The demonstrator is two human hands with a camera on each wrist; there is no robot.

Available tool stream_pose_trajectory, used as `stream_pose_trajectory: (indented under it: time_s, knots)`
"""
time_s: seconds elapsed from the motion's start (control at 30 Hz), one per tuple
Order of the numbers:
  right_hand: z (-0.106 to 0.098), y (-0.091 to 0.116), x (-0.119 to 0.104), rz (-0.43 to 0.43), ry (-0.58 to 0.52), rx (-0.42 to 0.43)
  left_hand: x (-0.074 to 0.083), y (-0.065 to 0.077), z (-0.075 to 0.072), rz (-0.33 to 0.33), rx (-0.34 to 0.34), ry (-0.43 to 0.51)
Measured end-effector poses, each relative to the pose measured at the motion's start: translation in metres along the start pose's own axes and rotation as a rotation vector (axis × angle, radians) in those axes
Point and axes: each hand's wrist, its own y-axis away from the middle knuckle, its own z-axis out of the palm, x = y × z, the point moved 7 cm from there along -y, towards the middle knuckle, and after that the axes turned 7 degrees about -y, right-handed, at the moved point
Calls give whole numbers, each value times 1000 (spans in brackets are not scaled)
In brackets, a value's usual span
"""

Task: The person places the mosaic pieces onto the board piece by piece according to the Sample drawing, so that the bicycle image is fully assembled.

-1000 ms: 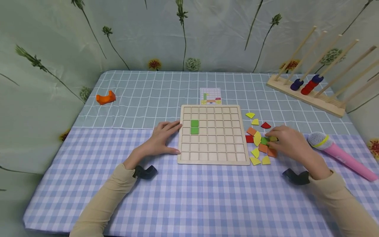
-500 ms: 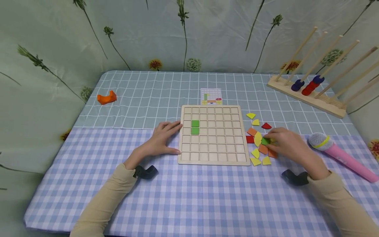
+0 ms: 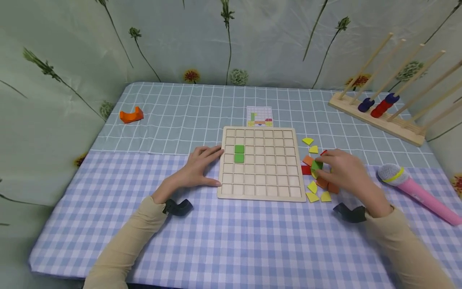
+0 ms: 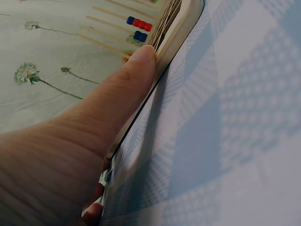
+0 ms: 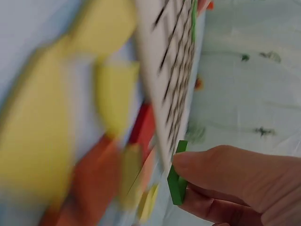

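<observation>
A wooden grid board (image 3: pixel 260 188) lies on the checked cloth, with two green squares (image 3: pixel 239 153) set in its left part. My left hand (image 3: pixel 200 166) rests flat against the board's left edge, the thumb (image 4: pixel 127 84) pressed along the board's side (image 4: pixel 176 33). To the right of the board, my right hand (image 3: pixel 337 166) pinches a green square tile (image 3: pixel 317 164) between thumb and fingers, lifted over a heap of yellow, orange and red pieces (image 3: pixel 317 188). The right wrist view shows the green tile (image 5: pixel 177 181) held at my fingertips (image 5: pixel 188 160) beside blurred yellow pieces (image 5: pixel 113 94).
A small pattern card (image 3: pixel 259 116) lies behind the board. A pink toy microphone (image 3: pixel 415 188) lies at the right. A wooden peg rack (image 3: pixel 382 116) with blue and red beads stands at the back right. An orange block (image 3: pixel 131 116) sits at the far left.
My right hand has picked the green tile out of the heap and moved it slightly left and up. The left hand has stayed at the board's edge.
</observation>
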Motion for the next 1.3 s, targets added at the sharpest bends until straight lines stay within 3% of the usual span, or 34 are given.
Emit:
stream_pose_trajectory:
  time_s: [0.3, 0.57, 0.97, 1.3]
  knots:
    - [10, -30, -50, -161, -55, 89, 0, -2, 2, 16, -4, -1]
    - [26, -53, -95, -255, -58, 85, 0, -2, 0, 11, 2, -12]
    - [46, -74, -143, -301, -57, 44, -3, -2, 1, -22, -24, -7]
    - [61, -83, -159, -316, -58, 54, -4, -1, 1, -17, -26, -13]
